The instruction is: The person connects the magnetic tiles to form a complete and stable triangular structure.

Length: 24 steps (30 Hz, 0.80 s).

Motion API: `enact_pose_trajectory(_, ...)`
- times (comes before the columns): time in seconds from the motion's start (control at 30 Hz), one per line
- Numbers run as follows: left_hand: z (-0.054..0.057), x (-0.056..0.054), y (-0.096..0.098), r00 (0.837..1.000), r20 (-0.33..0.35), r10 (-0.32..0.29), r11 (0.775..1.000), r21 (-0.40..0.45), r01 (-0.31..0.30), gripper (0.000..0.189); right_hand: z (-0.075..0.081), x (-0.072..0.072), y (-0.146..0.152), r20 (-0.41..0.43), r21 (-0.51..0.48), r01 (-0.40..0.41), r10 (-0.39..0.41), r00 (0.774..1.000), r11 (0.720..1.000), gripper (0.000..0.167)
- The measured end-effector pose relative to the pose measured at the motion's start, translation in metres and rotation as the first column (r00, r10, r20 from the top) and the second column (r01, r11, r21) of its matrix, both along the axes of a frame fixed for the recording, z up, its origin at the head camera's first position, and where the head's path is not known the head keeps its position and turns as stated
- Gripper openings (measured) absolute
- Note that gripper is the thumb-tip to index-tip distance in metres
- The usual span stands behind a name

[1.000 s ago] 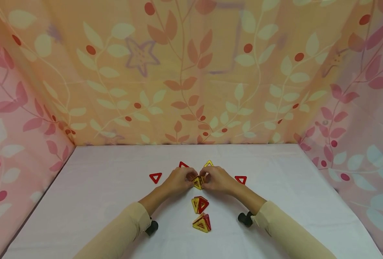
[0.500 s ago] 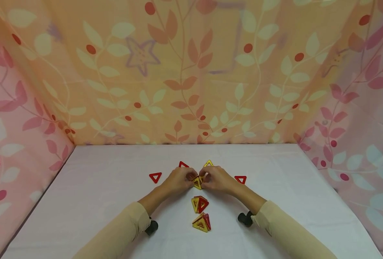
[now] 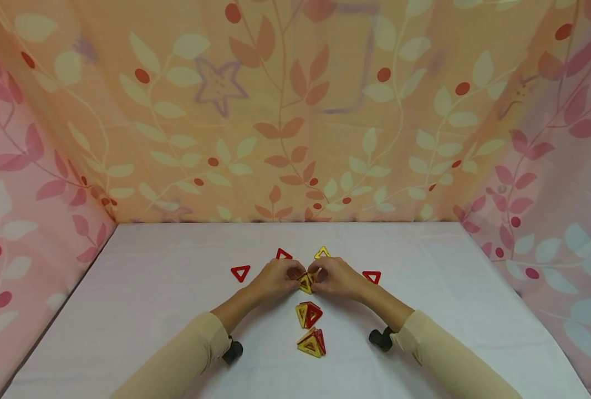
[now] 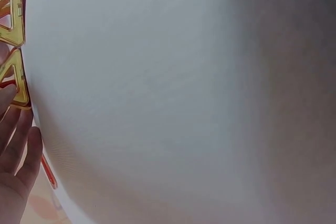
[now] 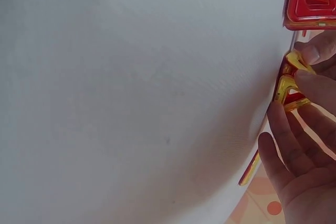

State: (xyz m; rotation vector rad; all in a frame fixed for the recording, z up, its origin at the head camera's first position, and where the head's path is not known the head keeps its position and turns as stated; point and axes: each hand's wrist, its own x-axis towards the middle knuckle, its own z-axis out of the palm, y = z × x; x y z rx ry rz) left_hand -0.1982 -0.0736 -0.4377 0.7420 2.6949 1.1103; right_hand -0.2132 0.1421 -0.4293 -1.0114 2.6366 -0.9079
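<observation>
In the head view, a small pyramid of yellow and red magnetic triangle tiles (image 3: pixel 305 282) stands on the white table, between both hands. My left hand (image 3: pixel 274 278) grips its left side; a yellow face (image 4: pixel 21 85) shows by the fingers in the left wrist view. From the other side my right hand (image 3: pixel 336 277) pinches it, with thumb and fingers on a yellow tile (image 5: pixel 286 88) in the right wrist view. The pyramid's back is hidden by the hands. Closer to me are two more pyramids, a yellow-and-red one (image 3: pixel 309 315) and another (image 3: pixel 312 343).
Flat red triangle tiles lie at the left (image 3: pixel 240 273), behind the left hand (image 3: pixel 283 254) and beside the right forearm (image 3: pixel 372 276). Behind the right hand lies a yellow triangle tile (image 3: pixel 322 253). Floral curtains (image 3: pixel 285 138) rise along the back and both sides of the table (image 3: pixel 151 288).
</observation>
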Motion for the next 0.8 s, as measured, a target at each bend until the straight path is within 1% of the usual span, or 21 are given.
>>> enact_pose_trajectory(0.13,0.001,0.002,-0.001,1.0,0.025,-0.003,1.0,0.021,0.003,0.026,0.0,0.002,0.001,0.03,-0.001,0.002,-0.002,1.0,1.0,0.029)
enact_pose_trajectory(0.27,0.002,0.003,-0.004,0.999,0.034,-0.021,0.999,0.04,0.02,0.026,0.002,0.003,0.004,0.045,-0.008,-0.017,0.018,0.999,1.0,0.029)
enact_pose_trajectory(0.33,0.003,0.003,-0.007,0.999,0.035,-0.024,0.998,0.055,0.022,0.026,0.004,0.002,0.006,0.038,-0.015,-0.02,0.02,0.999,1.0,0.029)
enact_pose_trajectory(0.43,0.007,-0.001,-0.012,0.999,0.03,-0.018,0.995,0.102,0.015,0.027,0.007,-0.002,0.012,0.006,-0.028,-0.003,0.003,1.0,1.0,0.03)
enact_pose_trajectory(0.53,0.01,-0.007,-0.017,1.0,0.018,0.016,0.987,0.158,-0.019,0.028,0.01,-0.011,0.019,-0.021,-0.054,0.035,-0.037,0.999,0.998,0.031)
enact_pose_trajectory(0.63,0.012,-0.015,-0.022,0.997,0.019,0.072,0.977,0.198,-0.074,0.029,0.012,-0.02,0.025,-0.034,-0.071,0.074,-0.077,0.996,0.995,0.032)
enact_pose_trajectory(0.8,0.013,-0.028,-0.027,0.982,0.043,0.181,0.955,0.23,-0.186,0.033,0.014,-0.035,0.026,-0.031,-0.061,0.13,-0.132,0.991,0.99,0.038)
